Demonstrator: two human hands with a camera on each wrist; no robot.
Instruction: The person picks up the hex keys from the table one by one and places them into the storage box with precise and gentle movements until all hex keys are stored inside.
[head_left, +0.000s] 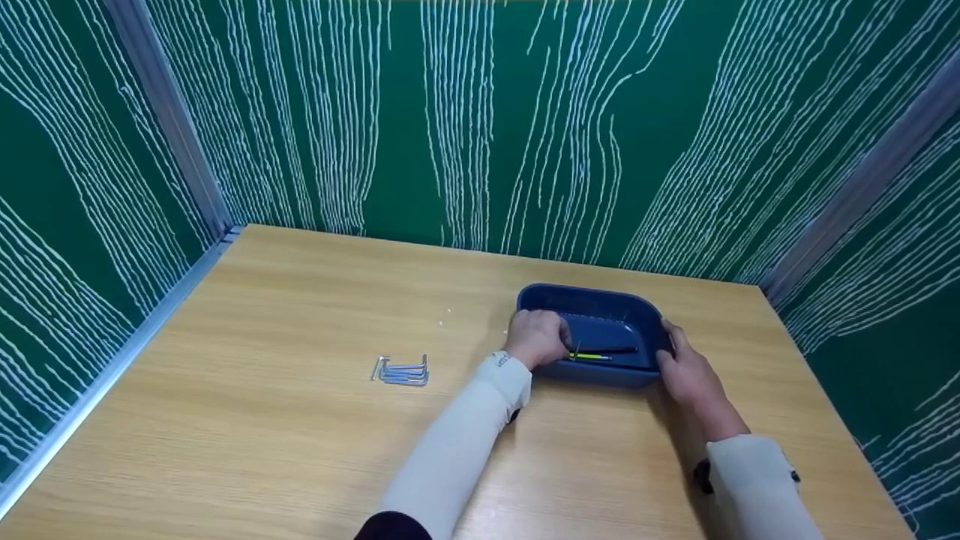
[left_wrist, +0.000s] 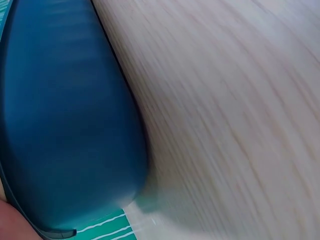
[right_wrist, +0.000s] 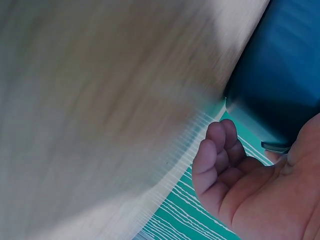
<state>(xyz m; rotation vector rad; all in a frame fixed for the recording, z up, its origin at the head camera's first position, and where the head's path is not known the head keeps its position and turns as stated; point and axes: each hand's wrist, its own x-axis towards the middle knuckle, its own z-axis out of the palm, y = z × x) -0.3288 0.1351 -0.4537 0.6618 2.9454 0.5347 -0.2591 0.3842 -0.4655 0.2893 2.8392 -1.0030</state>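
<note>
Navy tub (head_left: pixel 592 375), green walls (head_left: pixel 405 150) with wavy white lines.
Table (head_left: pixel 300 450) tan, streaky wood grain. Thin stick (head_left: pixel 590 356) yellow-green; second stick (head_left: pixel 613 350) black. Bent rods (head_left: pixel 405 373) silvery. Sleeves (head_left: pixel 457 435) off-white from where I stand.

We see wood-grain table (head_left: pixel 300 300), light brown. On it, right of centre toward back edge, we find blue bin (head_left: pixel 600 377), upright. Left of bin, well apart: bunched L-shaped metal rods (head_left: pixel 406 379). Between, farther back, we spot tiny white specks (head_left: pixel 440 323).
</note>
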